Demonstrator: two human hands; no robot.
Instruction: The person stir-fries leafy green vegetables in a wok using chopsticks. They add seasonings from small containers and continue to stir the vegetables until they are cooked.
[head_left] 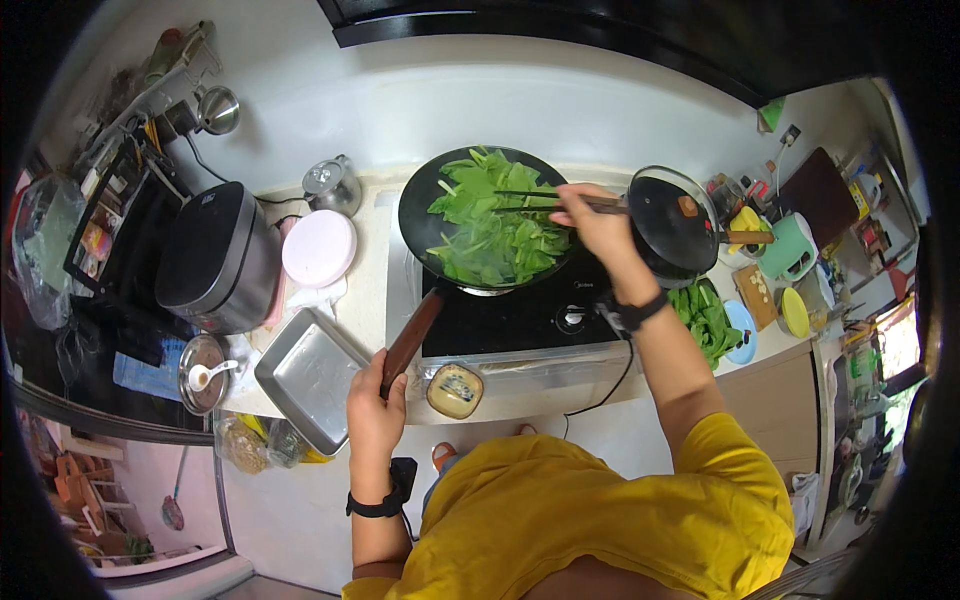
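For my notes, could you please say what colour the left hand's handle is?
The handle is reddish brown; the head view shows it best.

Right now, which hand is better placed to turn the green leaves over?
Likely the right hand: it holds the chopsticks, their tips over the leaves. The left hand is busy gripping the pan handle.

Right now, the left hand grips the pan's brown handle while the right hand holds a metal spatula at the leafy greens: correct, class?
Not quite: the head view shows the right hand holding dark chopsticks, not a spatula, at the leafy greens; the rest stands.
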